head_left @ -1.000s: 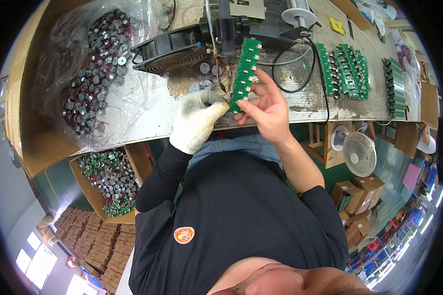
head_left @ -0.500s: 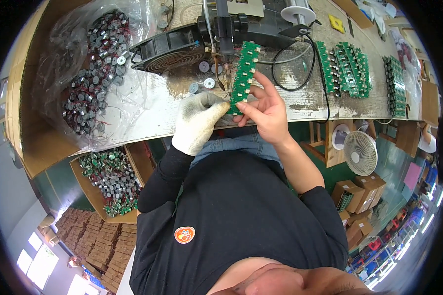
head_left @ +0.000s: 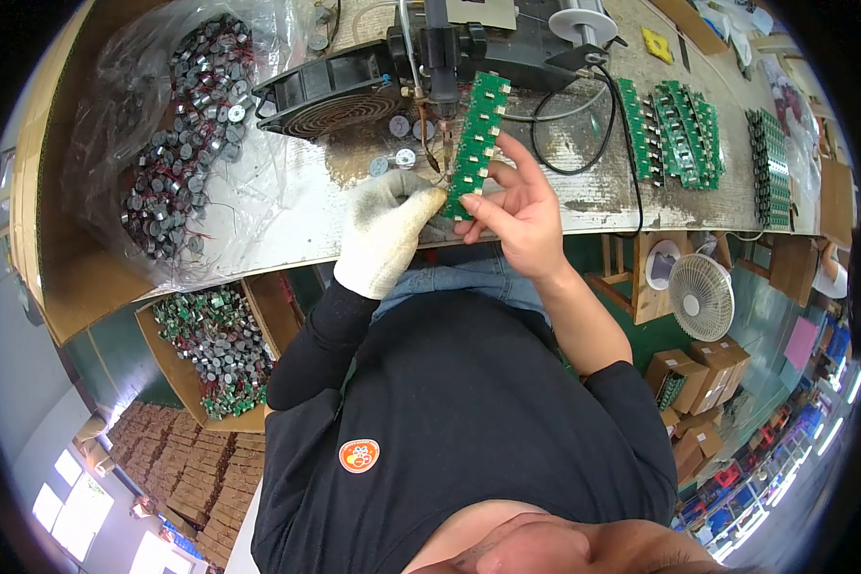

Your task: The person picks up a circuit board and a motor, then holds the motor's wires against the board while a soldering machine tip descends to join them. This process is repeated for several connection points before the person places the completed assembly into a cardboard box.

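My bare right hand (head_left: 518, 210) grips the lower end of a long green circuit board strip (head_left: 477, 134), thumb on its face and fingers behind. The strip tilts upright, with small pale connectors along its right edge. My left hand (head_left: 385, 230), in a white work glove, is closed in a pinch beside the strip's lower left edge. What its fingertips hold, if anything, is hidden. Just beyond stands a soldering station with a metal tip (head_left: 444, 143) and a thin bent tube, close to the strip. A few round grey buzzer-like discs (head_left: 405, 159) lie near the glove.
A black fan (head_left: 335, 99) stands at the back left. Wired discs (head_left: 187, 143) are heaped on clear plastic at left. More green board strips (head_left: 689, 134) lie at right, past a black cable (head_left: 631, 143). Below the table edge sits a carton (head_left: 210, 349) of discs and boards.
The board strip has shifted slightly up and to the right with my right hand. My left hand has stayed beside its lower end, with its fingers moved a little.
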A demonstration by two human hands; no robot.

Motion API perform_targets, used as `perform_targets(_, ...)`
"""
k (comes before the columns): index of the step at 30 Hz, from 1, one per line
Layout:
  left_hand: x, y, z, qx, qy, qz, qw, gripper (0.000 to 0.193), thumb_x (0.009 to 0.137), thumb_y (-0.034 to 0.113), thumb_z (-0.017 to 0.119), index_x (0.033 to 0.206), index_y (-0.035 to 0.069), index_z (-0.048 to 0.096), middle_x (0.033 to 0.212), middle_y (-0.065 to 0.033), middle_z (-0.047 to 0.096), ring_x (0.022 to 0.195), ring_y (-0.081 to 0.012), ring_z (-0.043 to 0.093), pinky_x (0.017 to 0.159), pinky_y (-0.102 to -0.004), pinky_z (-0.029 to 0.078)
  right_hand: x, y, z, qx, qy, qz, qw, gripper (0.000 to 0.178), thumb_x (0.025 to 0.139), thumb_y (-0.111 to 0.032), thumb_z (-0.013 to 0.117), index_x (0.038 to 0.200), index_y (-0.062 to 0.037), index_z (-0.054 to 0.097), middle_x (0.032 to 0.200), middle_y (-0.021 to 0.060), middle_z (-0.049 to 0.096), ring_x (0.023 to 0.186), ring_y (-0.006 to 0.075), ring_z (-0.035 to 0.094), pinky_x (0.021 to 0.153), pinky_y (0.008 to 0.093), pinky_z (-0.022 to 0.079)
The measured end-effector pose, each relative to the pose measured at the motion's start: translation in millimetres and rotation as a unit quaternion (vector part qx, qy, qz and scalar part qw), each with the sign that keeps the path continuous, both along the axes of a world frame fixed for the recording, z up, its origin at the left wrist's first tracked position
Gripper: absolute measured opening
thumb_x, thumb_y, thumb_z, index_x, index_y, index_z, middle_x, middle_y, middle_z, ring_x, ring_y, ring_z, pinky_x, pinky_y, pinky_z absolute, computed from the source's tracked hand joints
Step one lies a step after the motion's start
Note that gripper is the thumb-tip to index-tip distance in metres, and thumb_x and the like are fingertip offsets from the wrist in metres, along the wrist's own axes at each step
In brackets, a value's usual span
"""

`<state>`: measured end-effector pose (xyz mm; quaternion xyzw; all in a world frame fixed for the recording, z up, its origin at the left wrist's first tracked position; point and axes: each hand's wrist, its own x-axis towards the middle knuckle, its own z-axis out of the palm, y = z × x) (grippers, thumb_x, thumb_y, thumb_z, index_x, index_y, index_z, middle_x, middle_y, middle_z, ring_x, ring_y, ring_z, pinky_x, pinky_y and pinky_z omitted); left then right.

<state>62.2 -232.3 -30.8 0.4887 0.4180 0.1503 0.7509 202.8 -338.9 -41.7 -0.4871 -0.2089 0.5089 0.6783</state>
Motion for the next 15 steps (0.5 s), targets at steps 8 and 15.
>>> perform_targets(8,-0.2,-4.1,-9.3,0.042,-0.002,-0.001,0.999,0.018,0.087,0.013,0.062,0.086,-0.004,0.066,0.076,-0.0051,0.065,0.070,-0.0089,0.059,0.062,-0.0245,0.046,-1.0,-3.7,-4.1,-0.017,-0.002,0.002,1.000,0.070,0.085,0.009,0.059,0.145,-0.0042,0.026,0.114,0.0191,0.057,0.070,0.0198,0.068,0.053,0.0243,0.055)
perform_targets(15,-1.9,-1.9,-11.9,0.011,-0.004,-0.004,1.000,0.018,0.086,0.014,0.064,0.085,-0.004,0.066,0.074,-0.0064,0.065,0.065,-0.0088,0.058,0.059,-0.0256,0.047,-3.0,0.3,-4.8,-0.018,-0.017,-0.005,1.000,0.069,0.085,0.009,0.059,0.144,-0.0046,0.027,0.109,0.0182,0.059,0.069,0.0211,0.068,0.052,0.0253,0.055)
